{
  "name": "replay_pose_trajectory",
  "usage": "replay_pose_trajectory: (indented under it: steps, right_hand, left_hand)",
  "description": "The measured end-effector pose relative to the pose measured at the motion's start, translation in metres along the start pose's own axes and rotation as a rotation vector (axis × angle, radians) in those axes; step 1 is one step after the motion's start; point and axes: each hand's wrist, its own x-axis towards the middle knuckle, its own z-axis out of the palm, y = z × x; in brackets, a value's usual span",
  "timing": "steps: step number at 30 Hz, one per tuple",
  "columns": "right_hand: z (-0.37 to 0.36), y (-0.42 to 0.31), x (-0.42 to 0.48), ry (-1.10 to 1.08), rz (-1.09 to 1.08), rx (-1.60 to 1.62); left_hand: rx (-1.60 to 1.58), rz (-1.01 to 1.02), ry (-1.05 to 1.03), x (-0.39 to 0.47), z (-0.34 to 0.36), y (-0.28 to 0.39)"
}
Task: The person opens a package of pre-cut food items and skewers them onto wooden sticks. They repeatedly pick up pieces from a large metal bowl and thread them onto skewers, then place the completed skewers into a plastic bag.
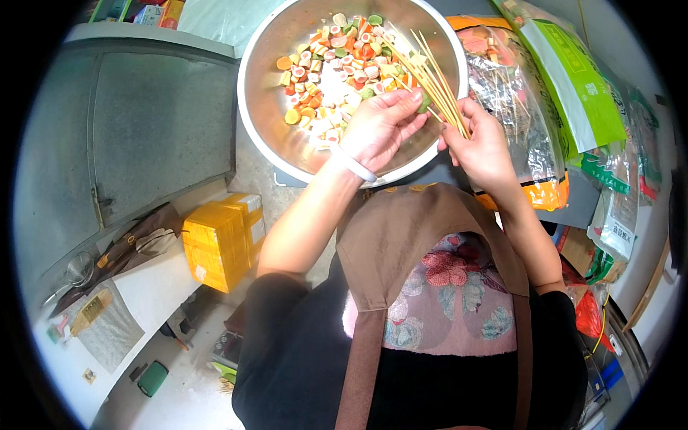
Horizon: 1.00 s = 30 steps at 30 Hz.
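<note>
A wide steel basin (263,102) stands before me, its bottom strewn with small cut food pieces (344,70) in orange, red-and-white, green and yellow. Over its near right side, my left hand (384,126) pinches a round green food piece (424,102) between thumb and fingers. A single thin stick passes at that piece; whether it goes through or behind, I cannot tell. My right hand (478,142) grips the lower ends of a bundle of bamboo skewers (438,91), which fan out up and to the left over the basin. Both hands are close together.
To the basin's right lie a clear plastic bag with orange ends (505,102) and a green-and-white package (580,80). A yellow-taped box (217,242) stands at left, beside a white ledge (161,279) holding a wire strainer (80,267) and a brush (91,312).
</note>
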Motion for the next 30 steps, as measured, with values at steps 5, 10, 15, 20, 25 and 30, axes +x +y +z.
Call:
replay_pose_trajectory:
  steps: [5, 10, 15, 20, 25, 30]
  right_hand:
    - [-0.012, 0.001, 0.002, 0.004, -0.051, 0.161]
    - [-0.021, -0.001, 0.001, 0.058, -0.036, 0.132]
    - [-0.023, 0.005, -0.001, 0.067, -0.021, 0.137]
    - [-0.024, 0.008, -0.002, 0.055, -0.006, 0.135]
    - [-0.023, 0.009, -0.001, 0.075, -0.013, 0.082]
    - [-0.021, 0.008, -0.001, 0.076, -0.025, 0.078]
  left_hand:
    - [0.929, 0.414, 0.202, 0.035, -0.034, 0.034]
    - [1.79, 0.591, 0.294, 0.063, -0.038, 0.059]
    - [2.045, 0.852, -0.004, 0.074, -0.042, 0.051]
    - [1.921, 0.851, 0.151, 0.077, -0.042, 0.049]
    - [1.942, 0.859, 0.248, 0.073, -0.051, 0.053]
    - [2.025, 0.999, 0.144, 0.069, -0.047, 0.045]
